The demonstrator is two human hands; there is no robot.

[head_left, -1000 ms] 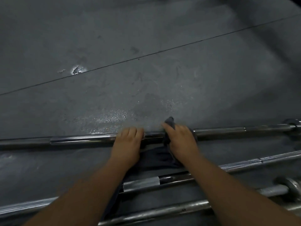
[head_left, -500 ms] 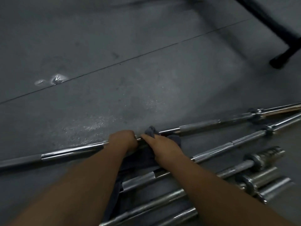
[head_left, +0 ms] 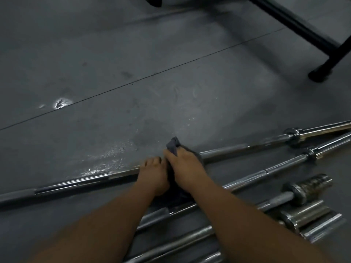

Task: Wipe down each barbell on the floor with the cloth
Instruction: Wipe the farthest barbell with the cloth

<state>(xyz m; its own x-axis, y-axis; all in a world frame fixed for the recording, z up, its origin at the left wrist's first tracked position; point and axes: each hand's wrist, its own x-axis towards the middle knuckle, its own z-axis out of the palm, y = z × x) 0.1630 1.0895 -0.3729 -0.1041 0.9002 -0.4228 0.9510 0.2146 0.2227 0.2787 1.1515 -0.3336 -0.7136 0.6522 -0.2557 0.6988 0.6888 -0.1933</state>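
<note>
Gripping the farthest barbell [head_left: 76, 183] with both hands, right around its middle. The left hand [head_left: 152, 174] has its fingers curled over the bare shaft. The right hand [head_left: 187, 168] sits just beside it, fingers clamped round the dark cloth [head_left: 173, 145]. That cloth is bunched on the bar, with a corner poking up past the knuckles and more trailing down between the wrists. Closer to the camera lie several more barbells [head_left: 284, 165], roughly parallel. Both forearms cross over them and hide their middles, and fat sleeve ends [head_left: 305, 215] crowd together on the right. The grey floor [head_left: 171, 54] has a seam line and a shiny patch [head_left: 61, 103]. A black equipment frame [head_left: 296, 24] stands top right, well apart from the bars.
</note>
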